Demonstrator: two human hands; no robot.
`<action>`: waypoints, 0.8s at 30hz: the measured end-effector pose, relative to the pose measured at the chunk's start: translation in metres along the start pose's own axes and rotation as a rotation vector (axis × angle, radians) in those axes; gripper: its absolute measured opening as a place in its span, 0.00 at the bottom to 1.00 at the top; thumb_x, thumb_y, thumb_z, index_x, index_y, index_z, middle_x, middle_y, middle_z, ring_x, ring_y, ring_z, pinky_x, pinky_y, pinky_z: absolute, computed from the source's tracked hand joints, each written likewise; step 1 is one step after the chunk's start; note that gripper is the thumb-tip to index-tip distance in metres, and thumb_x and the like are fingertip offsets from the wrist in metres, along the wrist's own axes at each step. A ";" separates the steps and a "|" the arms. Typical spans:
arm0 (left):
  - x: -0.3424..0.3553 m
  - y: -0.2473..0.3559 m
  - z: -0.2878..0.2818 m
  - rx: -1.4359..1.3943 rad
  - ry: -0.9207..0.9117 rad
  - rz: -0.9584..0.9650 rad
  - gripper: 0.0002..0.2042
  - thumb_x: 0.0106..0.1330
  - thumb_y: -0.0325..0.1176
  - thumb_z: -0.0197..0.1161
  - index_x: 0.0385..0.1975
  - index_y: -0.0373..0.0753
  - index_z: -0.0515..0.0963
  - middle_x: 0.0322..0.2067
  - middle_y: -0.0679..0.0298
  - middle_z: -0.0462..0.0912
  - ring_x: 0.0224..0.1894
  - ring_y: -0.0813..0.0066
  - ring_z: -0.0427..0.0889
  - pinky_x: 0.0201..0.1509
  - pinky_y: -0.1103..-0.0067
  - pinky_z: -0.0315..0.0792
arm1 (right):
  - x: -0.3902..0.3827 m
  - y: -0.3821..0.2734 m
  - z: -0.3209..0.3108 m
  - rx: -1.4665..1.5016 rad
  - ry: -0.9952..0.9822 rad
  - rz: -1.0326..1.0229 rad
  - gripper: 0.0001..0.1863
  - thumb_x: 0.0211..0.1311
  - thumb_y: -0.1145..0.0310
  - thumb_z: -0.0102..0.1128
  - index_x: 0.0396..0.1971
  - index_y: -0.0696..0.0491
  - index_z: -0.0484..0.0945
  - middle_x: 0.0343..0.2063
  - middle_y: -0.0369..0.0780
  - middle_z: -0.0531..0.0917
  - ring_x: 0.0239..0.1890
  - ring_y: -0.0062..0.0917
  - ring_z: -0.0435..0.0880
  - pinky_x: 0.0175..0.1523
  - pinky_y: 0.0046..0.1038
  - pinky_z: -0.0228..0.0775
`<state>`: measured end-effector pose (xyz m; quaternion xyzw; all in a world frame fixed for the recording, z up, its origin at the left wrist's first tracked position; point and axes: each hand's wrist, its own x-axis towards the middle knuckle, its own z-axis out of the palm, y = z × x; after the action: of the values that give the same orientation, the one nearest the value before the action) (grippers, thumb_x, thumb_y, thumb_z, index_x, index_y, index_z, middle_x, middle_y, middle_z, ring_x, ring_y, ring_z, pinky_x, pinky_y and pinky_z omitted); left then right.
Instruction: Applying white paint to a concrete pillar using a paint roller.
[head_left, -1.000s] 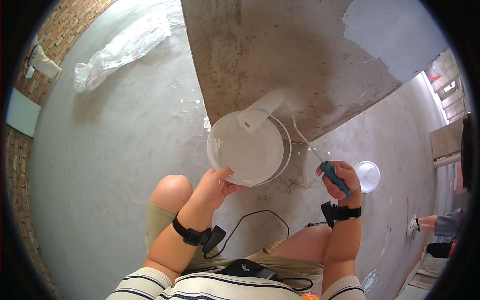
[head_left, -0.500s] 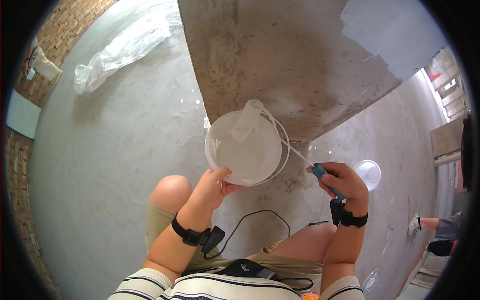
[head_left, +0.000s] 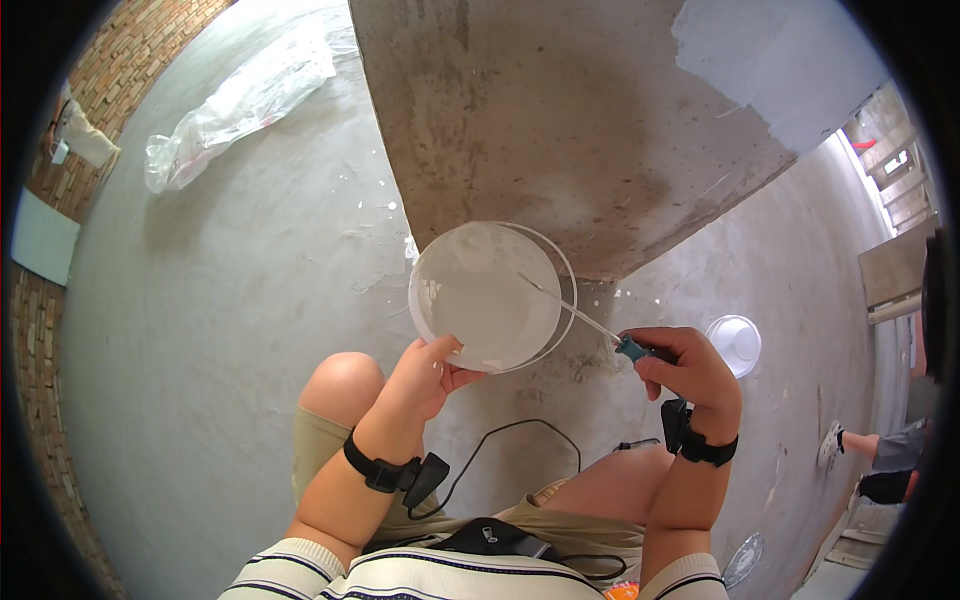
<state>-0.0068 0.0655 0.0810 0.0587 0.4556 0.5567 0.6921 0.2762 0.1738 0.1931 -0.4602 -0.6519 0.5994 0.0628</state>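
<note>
A white plastic bucket of pale, whitish paint is in front of my knees, at the foot of a concrete pillar. My left hand grips its near left rim, thumb over the edge and fingers beneath. My right hand is closed round the teal handle of a paint roller, to the right of the bucket. The roller's thin metal rod slants left over the rim into the paint. Its sleeve cannot be made out there. The bucket's wire handle hangs over the right side.
A smaller white tub stands on the floor to the right. Clear plastic sheeting lies at the far left. Light grey covers the pillar's upper right. Another person's leg and shoe show at the right edge. A black cable loops between my legs.
The white roller sleeve, visible upright over the far part of the bucket before, has gone down into the paint. My right hand has turned the handle slightly. My left hand stays put.
</note>
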 end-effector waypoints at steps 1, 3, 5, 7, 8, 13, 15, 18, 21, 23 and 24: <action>-0.001 0.001 0.001 0.001 -0.002 0.000 0.19 0.64 0.31 0.51 0.53 0.29 0.65 0.46 0.54 0.77 0.43 0.66 0.81 0.44 0.74 0.79 | 0.000 -0.001 0.002 -0.010 -0.002 -0.013 0.17 0.55 0.74 0.57 0.46 0.59 0.76 0.20 0.33 0.75 0.19 0.13 0.70 0.25 0.16 0.64; -0.002 0.003 0.002 0.011 0.000 -0.012 0.21 0.59 0.27 0.49 0.53 0.27 0.62 0.47 0.52 0.73 0.44 0.64 0.79 0.45 0.75 0.77 | 0.000 -0.005 0.002 -0.042 -0.020 -0.012 0.17 0.53 0.75 0.58 0.45 0.59 0.76 0.22 0.34 0.76 0.21 0.15 0.72 0.28 0.17 0.66; -0.002 0.002 0.000 0.014 0.002 -0.003 0.20 0.61 0.29 0.50 0.53 0.28 0.64 0.46 0.53 0.75 0.44 0.65 0.80 0.45 0.75 0.78 | 0.002 -0.005 0.004 -0.073 -0.039 -0.010 0.17 0.52 0.75 0.59 0.45 0.59 0.76 0.23 0.34 0.77 0.23 0.16 0.74 0.30 0.18 0.68; -0.002 0.002 -0.001 0.017 0.005 0.006 0.19 0.63 0.31 0.51 0.52 0.29 0.65 0.46 0.54 0.76 0.44 0.66 0.80 0.44 0.75 0.79 | 0.005 -0.001 0.010 -0.232 0.034 -0.245 0.17 0.51 0.74 0.60 0.43 0.58 0.76 0.27 0.37 0.79 0.27 0.20 0.76 0.35 0.21 0.70; -0.002 0.002 -0.001 0.015 0.006 0.005 0.19 0.63 0.30 0.51 0.52 0.28 0.66 0.46 0.54 0.76 0.44 0.66 0.80 0.44 0.75 0.79 | 0.004 -0.004 0.011 -0.232 0.034 -0.245 0.17 0.51 0.74 0.60 0.43 0.58 0.76 0.27 0.37 0.79 0.27 0.20 0.76 0.35 0.21 0.70; -0.001 0.003 0.000 0.004 0.009 0.010 0.19 0.62 0.30 0.51 0.52 0.28 0.66 0.46 0.53 0.76 0.43 0.66 0.81 0.43 0.75 0.79 | 0.002 -0.008 0.013 -0.348 0.084 -0.272 0.16 0.49 0.73 0.61 0.41 0.57 0.76 0.30 0.41 0.80 0.29 0.24 0.77 0.37 0.24 0.70; -0.001 0.004 -0.001 -0.001 0.012 0.006 0.19 0.62 0.30 0.52 0.51 0.28 0.66 0.45 0.53 0.76 0.43 0.65 0.81 0.43 0.75 0.79 | 0.003 -0.009 0.013 -0.371 0.083 -0.274 0.17 0.48 0.73 0.61 0.41 0.56 0.76 0.30 0.42 0.80 0.29 0.27 0.78 0.38 0.24 0.71; -0.002 0.005 -0.001 0.009 -0.005 -0.013 0.21 0.60 0.28 0.49 0.53 0.28 0.63 0.47 0.52 0.74 0.45 0.64 0.79 0.45 0.75 0.78 | 0.001 -0.012 0.017 -0.437 0.105 -0.256 0.17 0.48 0.72 0.61 0.41 0.55 0.76 0.30 0.43 0.80 0.29 0.30 0.79 0.38 0.26 0.71; -0.003 0.004 -0.002 0.000 -0.011 0.000 0.20 0.60 0.28 0.50 0.53 0.28 0.63 0.47 0.52 0.74 0.45 0.63 0.79 0.45 0.74 0.78 | 0.000 -0.013 0.018 -0.486 0.127 -0.235 0.17 0.47 0.70 0.62 0.41 0.54 0.76 0.31 0.43 0.81 0.30 0.33 0.80 0.38 0.28 0.72; -0.003 0.003 -0.002 0.001 -0.013 -0.002 0.20 0.61 0.28 0.50 0.53 0.28 0.63 0.48 0.52 0.74 0.46 0.63 0.79 0.45 0.74 0.78 | -0.001 -0.011 0.017 -0.494 0.134 -0.226 0.17 0.47 0.70 0.62 0.41 0.54 0.76 0.31 0.43 0.81 0.30 0.33 0.80 0.38 0.28 0.72; -0.002 0.004 -0.002 -0.004 -0.006 -0.013 0.20 0.61 0.28 0.50 0.53 0.28 0.63 0.48 0.52 0.73 0.46 0.63 0.79 0.45 0.74 0.78 | 0.000 -0.009 0.016 -0.483 0.136 -0.247 0.17 0.47 0.70 0.62 0.41 0.54 0.76 0.31 0.43 0.81 0.31 0.33 0.80 0.38 0.28 0.72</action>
<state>-0.0110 0.0640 0.0832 0.0562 0.4526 0.5531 0.6972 0.2612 0.1638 0.1967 -0.4180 -0.8215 0.3820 0.0677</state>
